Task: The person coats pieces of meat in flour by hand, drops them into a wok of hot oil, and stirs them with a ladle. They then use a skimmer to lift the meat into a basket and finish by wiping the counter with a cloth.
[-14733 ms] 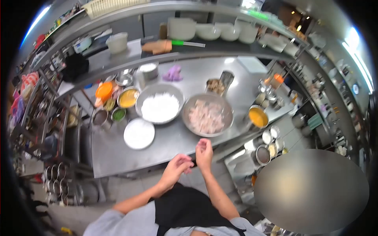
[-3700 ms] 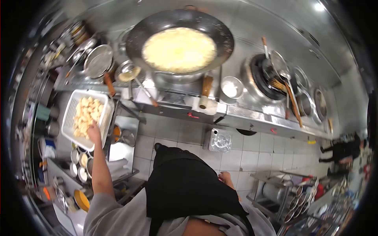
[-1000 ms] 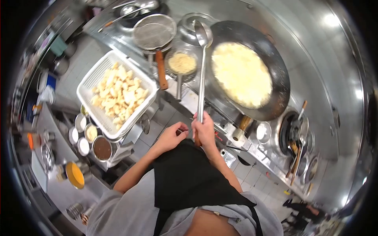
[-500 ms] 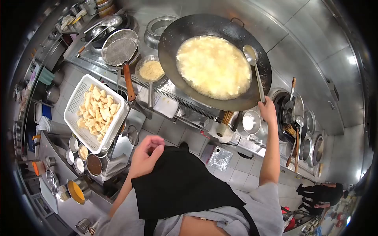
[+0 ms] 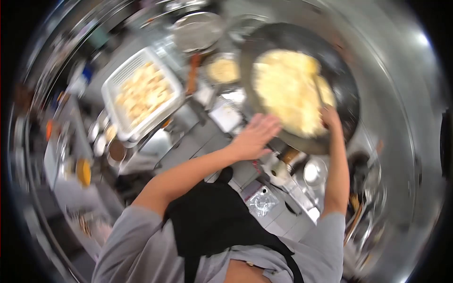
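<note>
A large dark wok [image 5: 347, 99] holds pale, bubbling yellow contents [image 5: 283, 89]. My right hand [image 5: 330, 117] is wrapped round the handle of a ladle [image 5: 319, 87], whose bowl lies in the yellow contents at the wok's right side. At the wok's near left rim is my left hand [image 5: 257, 137], empty, with its fingers stretched out; blur hides whether it touches the rim. A mesh strainer [image 5: 197, 32] with a wooden handle and a smaller strainer [image 5: 222, 70] with pale bits are left of the wok.
A white basket [image 5: 109, 101] of pale fried pieces stands at the left, above small bowls and a pot of brown sauce [image 5: 116, 151]. Below the wok is a metal bowl [image 5: 315, 172]. More pans and utensils [image 5: 363, 207] lie at the lower right.
My left hand has moved from beside the apron up to the wok's rim, its fingers straightening. The ladle has gone from the wok's right wall into the yellow contents. The view has shifted and blurred.
</note>
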Tool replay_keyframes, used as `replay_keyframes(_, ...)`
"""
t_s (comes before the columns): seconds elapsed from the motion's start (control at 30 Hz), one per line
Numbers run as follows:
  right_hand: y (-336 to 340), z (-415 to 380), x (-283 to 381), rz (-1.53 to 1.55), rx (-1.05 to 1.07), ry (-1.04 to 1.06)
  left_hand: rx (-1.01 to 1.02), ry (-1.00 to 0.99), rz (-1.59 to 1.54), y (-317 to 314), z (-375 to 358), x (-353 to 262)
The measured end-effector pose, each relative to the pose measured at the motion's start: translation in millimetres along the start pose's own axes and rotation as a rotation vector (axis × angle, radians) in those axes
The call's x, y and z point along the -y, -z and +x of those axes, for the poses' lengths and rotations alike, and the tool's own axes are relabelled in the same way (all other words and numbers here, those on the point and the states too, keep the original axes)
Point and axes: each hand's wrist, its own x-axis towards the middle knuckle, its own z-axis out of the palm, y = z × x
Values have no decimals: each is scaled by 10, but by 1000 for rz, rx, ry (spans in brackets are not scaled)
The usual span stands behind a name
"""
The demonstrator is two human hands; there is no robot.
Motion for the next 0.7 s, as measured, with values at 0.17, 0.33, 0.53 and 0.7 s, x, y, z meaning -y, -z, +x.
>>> replay_keyframes(0.17,-61,-211,348,268,195,58,-200,-142,-145,-7,-364,98)
replay_keyframes(0.33,-257,-470,518,18,209,111,-164,63,-153,85,-1097,266)
replay_keyframes(0.53,-402,-1037,722,-144,200,177,-168,347,-258,877,-1765,436)
replay_keyframes(0.7,-386,-1900,1078,-274,46,279,-316,489,-839,1501,-2131,69)
